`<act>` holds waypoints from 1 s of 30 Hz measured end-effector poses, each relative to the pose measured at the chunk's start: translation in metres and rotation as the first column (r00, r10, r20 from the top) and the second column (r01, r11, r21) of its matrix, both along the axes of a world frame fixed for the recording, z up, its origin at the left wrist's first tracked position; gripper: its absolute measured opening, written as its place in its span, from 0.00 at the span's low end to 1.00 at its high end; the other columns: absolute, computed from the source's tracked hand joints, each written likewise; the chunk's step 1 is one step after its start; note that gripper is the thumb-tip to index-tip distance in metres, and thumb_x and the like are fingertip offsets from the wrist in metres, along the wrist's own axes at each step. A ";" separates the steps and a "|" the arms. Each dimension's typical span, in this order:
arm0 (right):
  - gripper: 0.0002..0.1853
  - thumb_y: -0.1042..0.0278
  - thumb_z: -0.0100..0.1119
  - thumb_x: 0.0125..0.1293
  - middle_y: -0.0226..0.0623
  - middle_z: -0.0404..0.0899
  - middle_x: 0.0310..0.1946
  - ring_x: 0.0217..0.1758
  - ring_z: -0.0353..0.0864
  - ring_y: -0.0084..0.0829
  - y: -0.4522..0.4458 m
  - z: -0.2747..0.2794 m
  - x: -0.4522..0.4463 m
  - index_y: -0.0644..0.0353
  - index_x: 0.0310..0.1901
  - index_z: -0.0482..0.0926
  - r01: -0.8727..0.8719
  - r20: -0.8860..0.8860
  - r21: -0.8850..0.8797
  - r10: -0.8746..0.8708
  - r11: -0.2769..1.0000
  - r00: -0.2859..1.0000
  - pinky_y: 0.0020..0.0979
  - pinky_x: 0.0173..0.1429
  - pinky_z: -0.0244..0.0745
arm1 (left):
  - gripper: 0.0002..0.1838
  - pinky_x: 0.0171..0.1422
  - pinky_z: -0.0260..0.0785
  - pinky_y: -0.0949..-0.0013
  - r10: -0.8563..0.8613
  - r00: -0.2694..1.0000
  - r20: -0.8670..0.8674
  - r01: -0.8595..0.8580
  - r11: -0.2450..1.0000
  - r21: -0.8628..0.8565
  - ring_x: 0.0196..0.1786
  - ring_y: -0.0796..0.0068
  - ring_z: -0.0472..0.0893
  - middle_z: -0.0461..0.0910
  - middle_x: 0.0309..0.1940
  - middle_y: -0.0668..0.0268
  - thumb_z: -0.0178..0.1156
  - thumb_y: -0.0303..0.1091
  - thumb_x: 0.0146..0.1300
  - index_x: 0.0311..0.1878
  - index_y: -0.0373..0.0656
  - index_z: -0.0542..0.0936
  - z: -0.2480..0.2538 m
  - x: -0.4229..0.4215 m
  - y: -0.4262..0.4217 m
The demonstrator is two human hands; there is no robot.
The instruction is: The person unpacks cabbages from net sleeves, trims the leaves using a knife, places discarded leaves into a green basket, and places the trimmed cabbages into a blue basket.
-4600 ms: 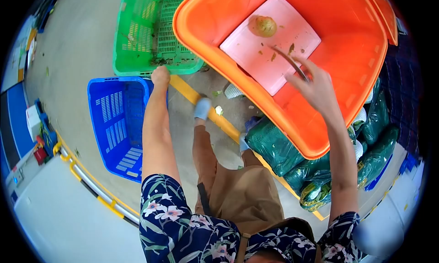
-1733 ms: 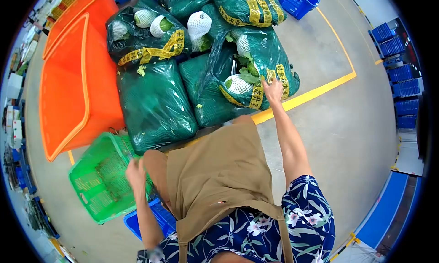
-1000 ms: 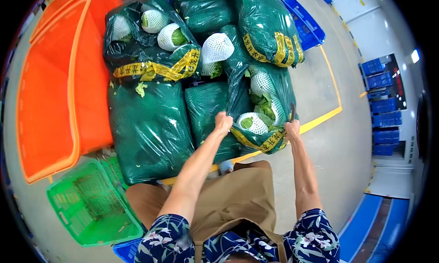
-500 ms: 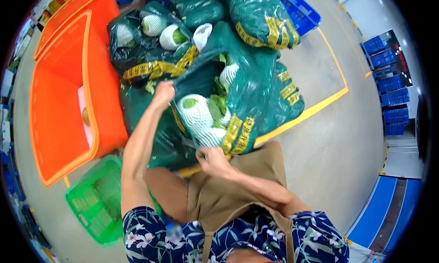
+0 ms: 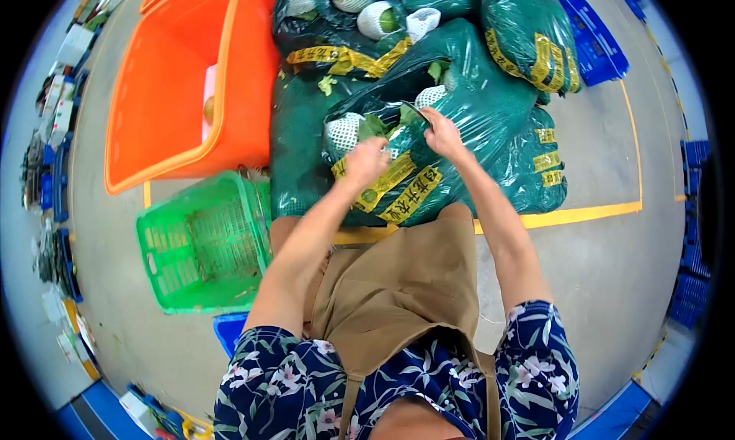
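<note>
A torn green plastic bag [image 5: 490,95] with yellow printed tape lies in front of me. Through its opening show round green vegetables in white foam nets, one netted vegetable [image 5: 344,133] at the left and another netted vegetable [image 5: 430,96] farther back. Green leaves [image 5: 373,126] stick out between them. My left hand [image 5: 368,162], slightly blurred, is curled at the near edge of the opening, against the bag. At the right side of the opening my right hand [image 5: 444,134] is closed on a thin dark strip that looks like the bag's edge; its full shape is hidden.
An orange bin [image 5: 245,88] stands at the left, with a green basket [image 5: 222,241] nearer me. Another open bag [image 5: 329,68] with netted vegetables lies behind. A full green bag [image 5: 528,26] and a blue crate [image 5: 597,42] are at the back right.
The view has shifted, so things sit farther right and higher. My left hand has left the bag's far left edge for its near edge; my right hand has moved up to the right side.
</note>
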State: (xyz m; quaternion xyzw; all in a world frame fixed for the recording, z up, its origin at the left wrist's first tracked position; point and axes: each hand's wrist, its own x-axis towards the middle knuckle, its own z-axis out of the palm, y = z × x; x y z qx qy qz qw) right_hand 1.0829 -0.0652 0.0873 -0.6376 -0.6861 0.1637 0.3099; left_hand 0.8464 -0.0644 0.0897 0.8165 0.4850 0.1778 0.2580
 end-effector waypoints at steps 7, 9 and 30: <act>0.15 0.58 0.54 0.63 0.46 0.79 0.50 0.49 0.78 0.49 -0.007 -0.017 0.036 0.54 0.47 0.81 -0.035 0.346 -0.358 0.167 0.933 0.923 0.47 0.50 0.75 | 0.27 0.49 0.73 0.51 0.132 0.990 -0.058 -0.135 0.989 -0.059 0.50 0.49 0.78 0.78 0.44 0.50 0.70 0.40 0.53 0.51 0.37 0.71 -0.003 0.045 -0.085; 0.16 0.52 0.55 0.64 0.47 0.82 0.43 0.46 0.80 0.49 -0.025 -0.002 0.041 0.54 0.43 0.83 0.003 0.395 -0.400 0.169 0.917 0.903 0.47 0.48 0.76 | 0.24 0.48 0.73 0.50 0.058 0.992 -0.109 -0.070 0.991 -0.112 0.48 0.48 0.78 0.80 0.41 0.50 0.70 0.41 0.52 0.47 0.36 0.74 0.000 0.046 -0.072; 0.21 0.50 0.56 0.64 0.54 0.82 0.32 0.38 0.81 0.55 -0.147 0.063 -0.230 0.62 0.32 0.84 -0.187 -0.095 -0.300 0.166 0.935 0.982 0.49 0.45 0.76 | 0.11 0.47 0.71 0.52 -0.052 0.953 -0.299 0.009 0.989 -0.145 0.45 0.51 0.80 0.81 0.35 0.55 0.63 0.37 0.51 0.38 0.46 0.80 0.048 -0.229 -0.105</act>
